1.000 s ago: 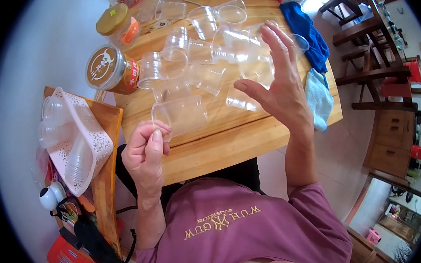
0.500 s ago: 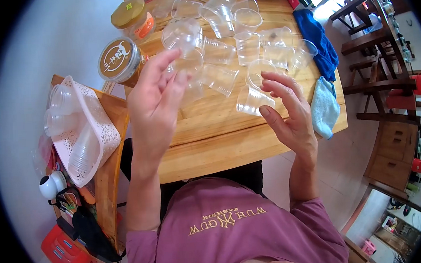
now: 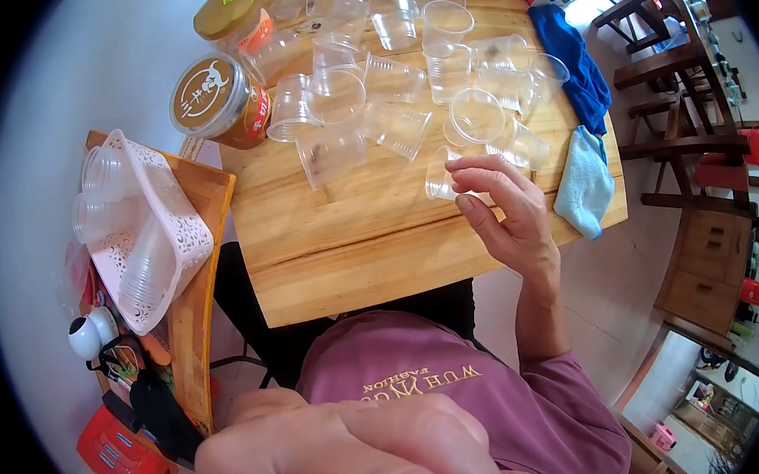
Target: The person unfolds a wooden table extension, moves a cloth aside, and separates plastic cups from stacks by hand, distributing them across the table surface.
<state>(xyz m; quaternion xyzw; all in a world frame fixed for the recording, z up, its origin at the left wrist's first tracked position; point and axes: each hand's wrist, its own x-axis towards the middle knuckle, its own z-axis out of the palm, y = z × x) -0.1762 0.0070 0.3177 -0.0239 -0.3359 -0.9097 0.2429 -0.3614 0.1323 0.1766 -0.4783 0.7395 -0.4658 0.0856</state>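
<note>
My left hand [image 3: 349, 447] is very close to the camera at the bottom, in front of the shirt. Its fingers are bent, and their tips run out of view. Over the table's front right part, my right hand [image 3: 517, 220] has curved fingers with a gap between thumb and fingertips. Just past those fingertips lies a clear plastic cup [image 3: 439, 177], partly behind them. Several more clear cups lie or stand in a loose cluster, among them a tipped one [image 3: 333, 157] and one with its round rim facing me [image 3: 476, 116].
Lidded jars [image 3: 215, 99] stand at the table's left edge. A pale basket [image 3: 190, 240] with stacked cups sits on a side shelf [image 3: 201, 335]. Blue cloth [image 3: 569, 60] and a light blue cloth [image 3: 583, 185] lie along the right edge of the wooden table [image 3: 355, 264].
My left hand has left the cups and come down and back, close to the camera. My right hand has moved slightly left and down. Several cups appear in different positions.
</note>
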